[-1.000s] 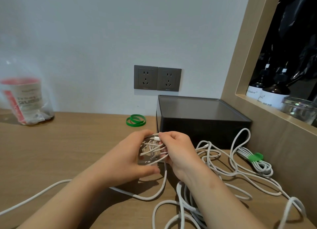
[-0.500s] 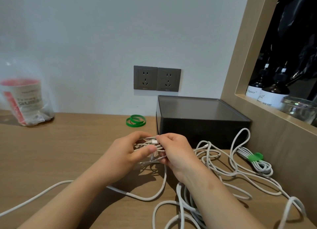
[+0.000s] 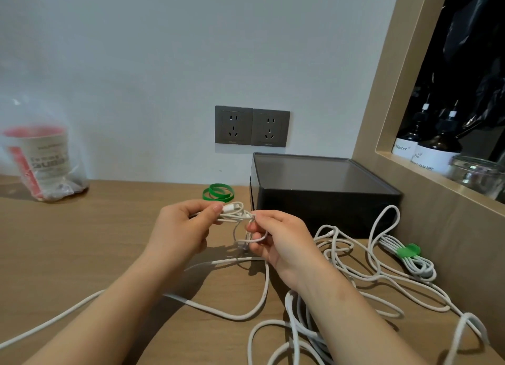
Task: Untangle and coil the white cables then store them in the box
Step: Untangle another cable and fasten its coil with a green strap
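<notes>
While both hands hover above the wooden table (image 3: 68,241), the left hand (image 3: 188,228) pinches a small tangle of white cable (image 3: 240,217) between thumb and fingers beside a plug end (image 3: 231,208), and the right hand (image 3: 281,239) curls its fingers round strands of the same tangle. From there the cable trails down across the table, and more loose white cables (image 3: 352,258) lie looped at the right near 1 coiled cable (image 3: 420,266) bound with a green tie (image 3: 408,250). Behind the hands the black box (image 3: 322,192) stands against the wall (image 3: 164,64), with 2 green bands (image 3: 218,194) just left of it.
</notes>
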